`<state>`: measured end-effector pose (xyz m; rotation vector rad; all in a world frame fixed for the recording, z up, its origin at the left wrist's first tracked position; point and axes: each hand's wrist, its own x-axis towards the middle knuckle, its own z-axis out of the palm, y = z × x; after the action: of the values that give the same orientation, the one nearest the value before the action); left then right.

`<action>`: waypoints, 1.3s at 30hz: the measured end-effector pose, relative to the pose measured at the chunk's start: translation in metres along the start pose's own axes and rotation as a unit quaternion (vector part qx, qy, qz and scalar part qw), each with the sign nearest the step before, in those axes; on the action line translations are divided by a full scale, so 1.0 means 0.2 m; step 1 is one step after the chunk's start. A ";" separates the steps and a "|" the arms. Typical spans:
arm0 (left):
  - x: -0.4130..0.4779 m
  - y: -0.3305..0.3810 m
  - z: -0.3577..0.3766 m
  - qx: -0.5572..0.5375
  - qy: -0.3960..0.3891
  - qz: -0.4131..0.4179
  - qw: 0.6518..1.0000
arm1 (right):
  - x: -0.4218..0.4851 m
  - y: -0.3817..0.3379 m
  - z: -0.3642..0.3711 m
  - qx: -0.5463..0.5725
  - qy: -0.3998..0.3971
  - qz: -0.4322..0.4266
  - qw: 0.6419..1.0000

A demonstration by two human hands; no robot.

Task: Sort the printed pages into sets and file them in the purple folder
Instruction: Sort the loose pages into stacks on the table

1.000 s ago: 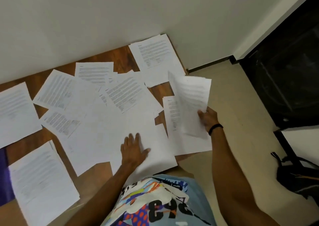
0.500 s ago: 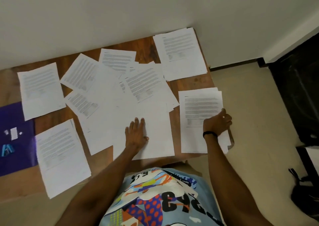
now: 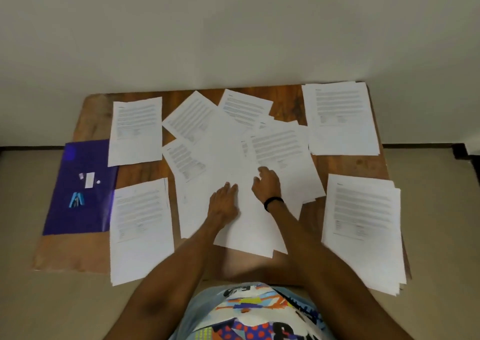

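Observation:
Printed pages lie all over a small wooden table (image 3: 349,165). A loose overlapping pile (image 3: 228,147) fills the middle. My left hand (image 3: 223,203) lies flat on it with straight fingers. My right hand (image 3: 267,183), with a black wristband, touches the same pile just to the right, its fingers bent down onto a sheet and holding nothing I can see. Sorted stacks sit at the upper left (image 3: 135,132), lower left (image 3: 140,233), upper right (image 3: 340,121) and lower right (image 3: 363,233). The purple folder (image 3: 67,215) lies flat at the table's left edge.
A small blue stapler (image 3: 77,200) and a white slip (image 3: 89,180) with tiny bits rest on the folder. The table's back edge stands against a pale wall (image 3: 233,28). The lower stacks overhang the front edge. Beige floor lies on both sides.
My right hand laid the sheet it held on the lower right stack, let go and moved left to the middle pile. My left hand stayed on the pile. My view swung left.

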<state>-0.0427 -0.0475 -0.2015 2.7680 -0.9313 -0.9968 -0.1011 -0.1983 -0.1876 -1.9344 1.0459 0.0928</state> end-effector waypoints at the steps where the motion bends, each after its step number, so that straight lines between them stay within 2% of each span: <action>1: 0.02 -0.03 -0.04 -0.032 0.019 -0.009 0.999 | 0.05 -0.08 0.03 -0.008 -0.012 0.000 1.000; 7: 0.24 -0.24 -0.29 -0.151 0.091 -0.072 0.982 | 0.43 -0.40 0.16 -0.074 -0.032 0.001 0.997; 10: 0.35 -0.35 -0.38 -0.195 0.084 -0.095 0.973 | 0.61 -0.46 0.23 -0.141 -0.033 0.010 0.989; 17: 0.57 -0.58 -0.47 -0.272 0.041 -0.091 0.957 | 0.81 -0.55 0.39 -0.256 -0.028 0.009 0.966; 22: 0.57 -0.65 -0.43 -0.292 0.029 -0.086 0.952 | 0.86 -0.62 0.49 -0.339 -0.012 -0.045 0.939; 24: 0.58 -0.66 -0.44 -0.341 0.039 -0.094 0.935 | 0.86 -0.67 0.52 -0.292 -0.002 -0.079 0.953; 25: 0.58 -0.66 -0.46 -0.383 0.054 -0.105 0.916 | 0.84 -0.71 0.53 -0.215 0.004 -0.087 0.973; 27: 0.57 -0.66 -0.52 -0.492 0.105 -0.147 0.852 | 0.77 -0.80 0.52 0.007 0.026 -0.053 0.998; 28: 0.55 -0.66 -0.55 -0.551 0.126 -0.176 0.806 | 0.73 -0.83 0.49 0.115 0.031 -0.021 0.993; 29: 0.53 -0.66 -0.60 -0.601 0.136 -0.201 0.761 | 0.69 -0.85 0.45 0.218 0.018 0.022 0.976; 31: 0.50 -0.68 -0.66 -0.688 0.126 -0.186 0.690 | 0.60 -0.83 0.38 0.404 -0.060 0.095 0.908; 32: 0.48 -0.68 -0.67 -0.729 0.112 -0.145 0.660 | 0.55 -0.79 0.33 0.459 -0.101 0.113 0.875; 34: 0.44 -0.65 -0.71 -0.783 0.099 -0.071 0.610 | 0.44 -0.68 0.25 0.483 -0.164 0.124 0.851; 35: 0.41 -0.62 -0.72 -0.789 0.108 -0.058 0.602 | 0.39 -0.61 0.21 0.472 -0.186 0.123 0.853; 36: 0.39 -0.60 -0.72 -0.780 0.126 -0.060 0.610 | 0.34 -0.53 0.18 0.455 -0.199 0.124 0.859; 39: 0.32 -0.58 -0.69 -0.692 0.160 -0.039 0.703 | 0.22 -0.31 0.08 0.396 -0.218 0.127 0.883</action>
<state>0.1386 -0.0092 -0.1576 1.5164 0.1138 -0.6606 -0.0241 -0.1996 -0.1749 -0.9662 0.8350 0.2010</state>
